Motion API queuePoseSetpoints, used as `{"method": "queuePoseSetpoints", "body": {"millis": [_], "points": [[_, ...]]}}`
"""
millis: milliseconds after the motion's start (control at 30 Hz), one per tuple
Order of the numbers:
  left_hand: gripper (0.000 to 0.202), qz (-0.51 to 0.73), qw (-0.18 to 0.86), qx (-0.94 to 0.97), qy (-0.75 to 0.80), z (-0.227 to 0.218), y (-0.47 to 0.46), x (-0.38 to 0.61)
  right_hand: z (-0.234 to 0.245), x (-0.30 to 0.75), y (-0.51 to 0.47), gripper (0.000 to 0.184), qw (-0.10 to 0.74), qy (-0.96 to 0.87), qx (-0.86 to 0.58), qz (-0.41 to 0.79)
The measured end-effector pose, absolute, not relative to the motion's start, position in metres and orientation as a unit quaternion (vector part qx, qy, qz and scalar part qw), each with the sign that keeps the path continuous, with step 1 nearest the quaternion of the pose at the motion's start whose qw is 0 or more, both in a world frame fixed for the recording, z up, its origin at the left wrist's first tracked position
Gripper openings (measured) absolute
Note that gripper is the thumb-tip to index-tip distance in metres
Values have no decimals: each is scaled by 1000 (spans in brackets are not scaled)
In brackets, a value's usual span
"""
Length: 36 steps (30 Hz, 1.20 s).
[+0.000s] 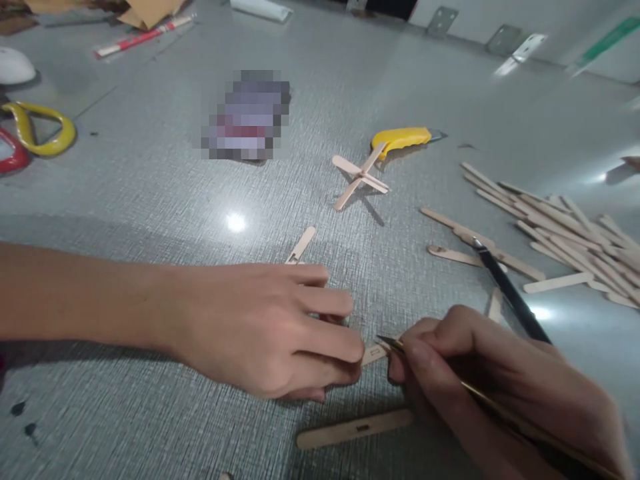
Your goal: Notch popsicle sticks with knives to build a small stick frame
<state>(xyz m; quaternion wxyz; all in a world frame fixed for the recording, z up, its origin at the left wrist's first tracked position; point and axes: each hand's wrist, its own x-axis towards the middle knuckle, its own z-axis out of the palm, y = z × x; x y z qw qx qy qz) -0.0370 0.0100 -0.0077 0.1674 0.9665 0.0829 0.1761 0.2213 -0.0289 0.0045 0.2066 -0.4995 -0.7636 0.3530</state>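
Observation:
My left hand (265, 327) lies across the table with its fingers curled down on a wooden craft stick (375, 353), holding it against the surface. A small rectangle is marked on the bare part of that stick. Pinched in my right hand (480, 387) is a slim gold craft knife (391, 343), its pointed tip just above the stick beside the rectangle. Below both hands lies another craft stick (340, 433) with a slot cut in its middle. A notched stick (303, 243) shows past my left fingers, its lower end hidden.
A stick cross (361, 175) rests against a yellow utility knife (405, 140). At right are a pile of craft sticks (575, 233) and a black pen (510, 287). Yellow-handled scissors (47, 130), a red-and-white stick (145, 35) and a blurred phone-like object (250, 117) lie farther off.

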Motion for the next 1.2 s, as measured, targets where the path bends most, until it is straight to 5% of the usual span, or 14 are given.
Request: {"method": "queuePoseSetpoints", "body": {"millis": [200,800,1200], "points": [[15,220,215,938,159,-10,15,-40,2,224,-25,34,196,-774,-475,371],[34,121,127,982,68,-12,21,-43,-8,230,-23,35,227,-763,-441,415],[38,132,99,985,51,-19,20,-43,-9,232,-23,34,164,-763,-431,452]]}}
